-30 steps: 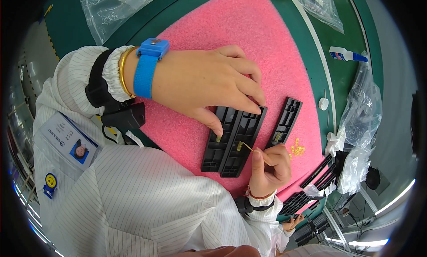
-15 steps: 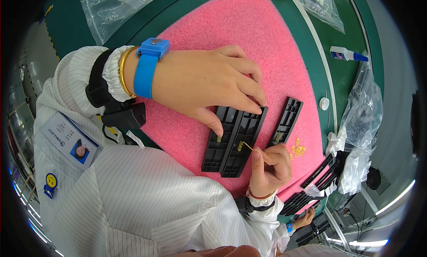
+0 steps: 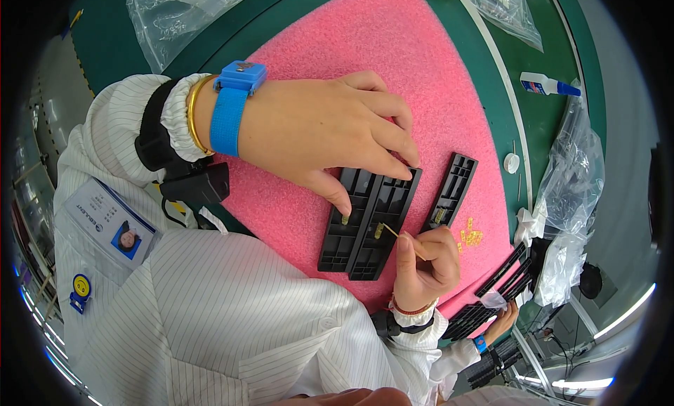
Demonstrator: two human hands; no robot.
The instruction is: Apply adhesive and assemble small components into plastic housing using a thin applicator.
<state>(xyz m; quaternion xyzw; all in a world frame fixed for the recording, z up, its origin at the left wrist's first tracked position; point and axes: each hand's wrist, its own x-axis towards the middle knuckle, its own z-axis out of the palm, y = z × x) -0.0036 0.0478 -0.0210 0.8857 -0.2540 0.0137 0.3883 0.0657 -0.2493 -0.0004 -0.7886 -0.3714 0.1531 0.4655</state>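
Note:
My left hand [image 3: 319, 128], with a blue wrist strap, reaches over the upper ends of two black compartmented plastic strips lying side by side. The thumb presses on the left strip [image 3: 338, 246], next to a small yellow-green piece [image 3: 345, 220]. The index fingertip rests at the top of the right strip [image 3: 366, 257], and the other fingers curl beyond it. Between thumb and fingers, my right hand [image 3: 428, 264] pinches a thin wooden stick [image 3: 391, 230]. Its tip meets or nearly meets another small yellow-green piece [image 3: 379, 231] in the right strip.
A third black strip [image 3: 453, 188] lies to the right on the pink foam mat [image 3: 337, 34], near loose small yellow pieces [image 3: 472, 234]. Farther right are a glue bottle [image 3: 549, 84], a white round cap [image 3: 512, 164] and plastic bags [image 3: 572, 174]. Another person's hand [image 3: 503, 323] is at lower right.
My hands, the stick and the strips stay practically where they were. At lower right, the other person's hand has moved up and right, towards the black trays there.

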